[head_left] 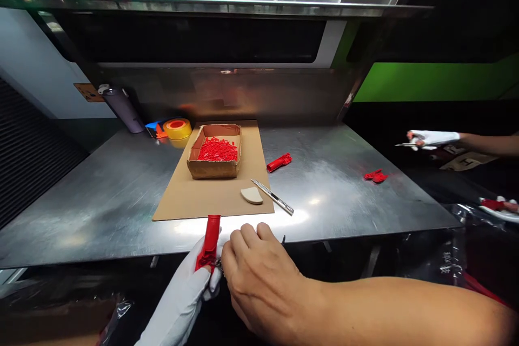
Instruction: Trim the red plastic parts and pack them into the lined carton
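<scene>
My left hand [190, 281], in a white glove, is closed around a red plastic tubular part [212, 233] held upright just off the table's front edge. Its lower end, broken up in shape, lies between my gloved thumb and fingers. My bare right hand [259, 275] is closed right beside that lower end. A small glint of metal shows between the two hands, but my right fingers hide what they grip. On the table, another red plastic part [279, 162] lies to the right of the cardboard sheet [174, 200]. A silver utility knife [272, 196] rests across the sheet's right edge.
An open cardboard box [213, 170] of small red pieces stands on the sheet, near a beige wedge-shaped piece [252, 195]. Yellow tape [177, 128] and a bottle [124, 109] stand back left. Red scraps [375, 175] lie right. Another person's gloved hand [432, 138] holds a thin tool beyond.
</scene>
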`<state>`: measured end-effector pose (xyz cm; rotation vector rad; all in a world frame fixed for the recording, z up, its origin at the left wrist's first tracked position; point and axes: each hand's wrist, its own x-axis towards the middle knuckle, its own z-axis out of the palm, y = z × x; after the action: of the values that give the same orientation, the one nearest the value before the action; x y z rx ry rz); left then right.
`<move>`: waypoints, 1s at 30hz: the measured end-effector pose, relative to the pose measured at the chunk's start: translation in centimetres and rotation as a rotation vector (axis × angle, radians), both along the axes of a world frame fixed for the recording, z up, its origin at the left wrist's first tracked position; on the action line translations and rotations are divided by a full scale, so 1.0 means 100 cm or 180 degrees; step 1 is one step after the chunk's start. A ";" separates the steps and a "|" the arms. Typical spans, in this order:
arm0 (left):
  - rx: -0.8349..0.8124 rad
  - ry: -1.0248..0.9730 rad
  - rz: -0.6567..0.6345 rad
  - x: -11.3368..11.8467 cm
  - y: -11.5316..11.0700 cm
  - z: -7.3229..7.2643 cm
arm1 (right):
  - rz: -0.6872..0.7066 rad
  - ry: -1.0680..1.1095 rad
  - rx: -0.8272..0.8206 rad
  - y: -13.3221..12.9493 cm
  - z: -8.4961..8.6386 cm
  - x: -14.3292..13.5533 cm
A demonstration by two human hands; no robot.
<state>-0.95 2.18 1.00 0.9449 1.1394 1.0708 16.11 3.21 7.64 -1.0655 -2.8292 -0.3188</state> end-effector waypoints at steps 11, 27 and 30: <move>-0.0016 -0.0210 -0.0218 0.000 -0.001 -0.001 | 0.0206 -0.0265 -0.0148 0.001 0.004 0.001; -0.0547 -0.1527 -0.0093 -0.012 0.002 -0.012 | -0.0334 0.0207 -0.0760 0.008 0.014 0.016; -0.0786 -0.1861 -0.0004 -0.014 0.005 -0.006 | -0.0577 0.0427 -0.1081 0.011 0.011 0.026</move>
<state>-2.39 2.66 0.42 0.3938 0.7574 1.0797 18.72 4.29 8.77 -1.3516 -2.7309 0.2227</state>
